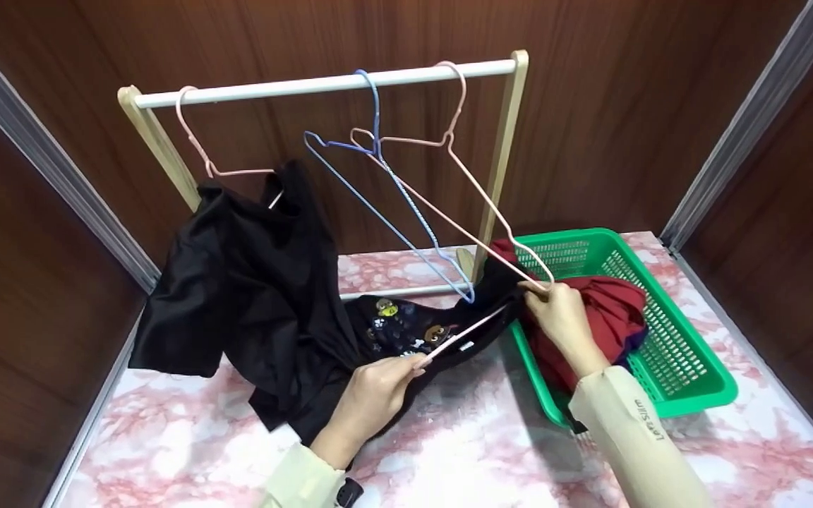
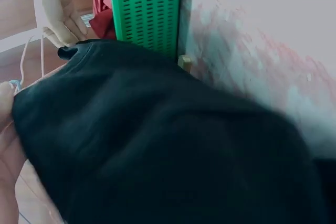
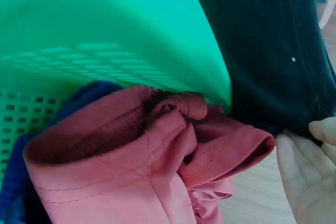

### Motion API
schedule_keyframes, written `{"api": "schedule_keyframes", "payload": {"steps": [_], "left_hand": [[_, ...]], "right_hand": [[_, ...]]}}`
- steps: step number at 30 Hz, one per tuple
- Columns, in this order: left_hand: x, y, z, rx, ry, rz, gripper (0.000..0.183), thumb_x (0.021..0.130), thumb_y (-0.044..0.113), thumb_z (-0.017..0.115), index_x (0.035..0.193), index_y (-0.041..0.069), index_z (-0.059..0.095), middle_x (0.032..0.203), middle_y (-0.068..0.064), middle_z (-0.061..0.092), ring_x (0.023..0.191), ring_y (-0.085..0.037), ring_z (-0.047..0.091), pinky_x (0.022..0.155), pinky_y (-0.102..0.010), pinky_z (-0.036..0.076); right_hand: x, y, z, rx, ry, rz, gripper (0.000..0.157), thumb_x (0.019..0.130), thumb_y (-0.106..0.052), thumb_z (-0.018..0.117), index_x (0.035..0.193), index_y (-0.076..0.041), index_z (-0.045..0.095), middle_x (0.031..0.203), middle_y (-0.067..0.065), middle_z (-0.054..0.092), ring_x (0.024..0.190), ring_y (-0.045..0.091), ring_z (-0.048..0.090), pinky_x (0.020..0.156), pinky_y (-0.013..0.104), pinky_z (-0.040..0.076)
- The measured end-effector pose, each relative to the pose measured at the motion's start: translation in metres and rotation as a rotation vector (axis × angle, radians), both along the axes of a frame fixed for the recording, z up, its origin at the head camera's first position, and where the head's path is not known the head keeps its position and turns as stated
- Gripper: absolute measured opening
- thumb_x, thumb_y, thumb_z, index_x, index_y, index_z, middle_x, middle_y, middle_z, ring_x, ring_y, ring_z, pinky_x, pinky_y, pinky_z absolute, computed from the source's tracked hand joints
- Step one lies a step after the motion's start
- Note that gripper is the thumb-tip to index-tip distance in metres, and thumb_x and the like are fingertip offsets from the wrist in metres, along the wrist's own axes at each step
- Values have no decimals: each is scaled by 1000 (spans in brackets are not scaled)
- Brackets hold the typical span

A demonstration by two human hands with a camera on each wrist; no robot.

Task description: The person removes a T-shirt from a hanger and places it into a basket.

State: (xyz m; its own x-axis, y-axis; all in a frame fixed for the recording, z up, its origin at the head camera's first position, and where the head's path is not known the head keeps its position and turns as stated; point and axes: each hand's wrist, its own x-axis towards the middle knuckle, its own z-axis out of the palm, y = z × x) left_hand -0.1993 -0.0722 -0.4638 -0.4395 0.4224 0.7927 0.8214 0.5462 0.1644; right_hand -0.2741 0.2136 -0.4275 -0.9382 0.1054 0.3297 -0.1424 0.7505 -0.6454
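Note:
A black T-shirt (image 1: 413,328) with a cartoon print and a small white tag is stretched between both hands, in front of the rack. My left hand (image 1: 378,391) pinches one end of a pink hanger (image 1: 466,330), whose thin bar runs along the shirt's opening toward the right. With thumb and fingers, my right hand (image 1: 560,317) grips the shirt's edge beside the basket; the right wrist view shows the pinched black cloth (image 3: 278,66). Another pink hanger (image 1: 480,187) hangs tilted from the rail, its lower corner overlapping the right fingertips. The black cloth (image 2: 157,129) fills much of the left wrist view.
A white rail (image 1: 272,87) on wooden posts carries a blue hanger (image 1: 378,113) and a pink hanger (image 1: 198,144) with a black garment (image 1: 251,261). At right, a green basket (image 1: 696,353) holds red clothing (image 1: 604,310). Brown walls (image 1: 625,106) enclose the marbled surface (image 1: 463,451).

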Motion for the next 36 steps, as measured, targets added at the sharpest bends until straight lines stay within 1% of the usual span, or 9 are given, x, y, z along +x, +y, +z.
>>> {"api": "schedule_keyframes", "payload": {"steps": [4, 8, 13, 16, 20, 23, 25, 30, 36], "left_hand": [[0, -1, 0, 48, 28, -28, 10, 89, 9, 65, 96, 5, 71, 88, -3, 74, 79, -12, 71, 74, -17, 55], [-1, -2, 1, 124, 40, -34, 10, 88, 8, 65, 96, 5, 71, 87, -3, 74, 79, -13, 71, 74, -18, 55], [-2, -3, 0, 202, -30, -2, 18, 79, -2, 71, 95, 7, 69, 86, 0, 73, 78, -10, 69, 72, -18, 54], [-1, -4, -2, 213, -89, 24, 19, 79, -3, 70, 94, 7, 68, 87, 1, 72, 80, -9, 69, 73, -17, 53], [1, -6, -8, 244, -129, 38, 18, 81, -3, 69, 95, 7, 68, 90, 1, 72, 82, -10, 68, 75, -16, 52], [1, -5, -11, 266, -107, 38, 15, 82, -3, 67, 94, 6, 66, 91, -1, 71, 82, -11, 67, 76, -16, 51], [1, -4, -13, 276, -81, 40, 9, 86, 1, 64, 94, 5, 66, 92, -2, 71, 82, -12, 67, 76, -17, 51], [2, -1, -15, 322, -37, 24, 8, 92, 8, 58, 92, 3, 65, 91, -4, 70, 83, -14, 67, 77, -17, 51], [4, 4, -14, 387, -4, -60, 7, 92, 4, 56, 91, 1, 62, 87, -7, 69, 81, -17, 67, 78, -18, 52]], "right_hand": [[0, 3, -3, 15, -27, 23, 29, 80, 1, 55, 104, 1, 72, 70, 15, 63, 64, 21, 44, 60, 26, 33], [0, 7, -4, 24, -46, 6, 30, 80, 0, 54, 104, 1, 72, 76, 16, 67, 66, 23, 49, 62, 26, 37], [2, 9, -3, -9, -30, -89, 26, 80, -2, 57, 99, 0, 74, 94, 21, 72, 68, 26, 54, 62, 30, 42], [3, 10, -3, -17, -56, -124, 25, 80, -4, 56, 98, 1, 74, 89, 21, 72, 67, 26, 52, 61, 30, 40], [5, 10, -4, -11, -96, -145, 25, 83, -8, 56, 99, 0, 73, 92, 19, 72, 77, 34, 61, 69, 40, 47], [6, 11, -4, -4, -125, -149, 26, 85, -11, 57, 102, 0, 73, 101, 20, 71, 95, 40, 64, 83, 52, 47], [7, 11, -3, 5, -144, -145, 28, 84, -10, 57, 104, 1, 72, 105, 21, 69, 100, 42, 63, 87, 54, 46], [9, 12, -3, 26, -166, -136, 27, 82, -9, 57, 102, 1, 73, 103, 23, 70, 96, 43, 63, 84, 54, 47], [8, 13, -4, 39, -190, -141, 27, 81, -8, 56, 100, 0, 73, 103, 24, 69, 91, 43, 64, 79, 54, 47]]}}
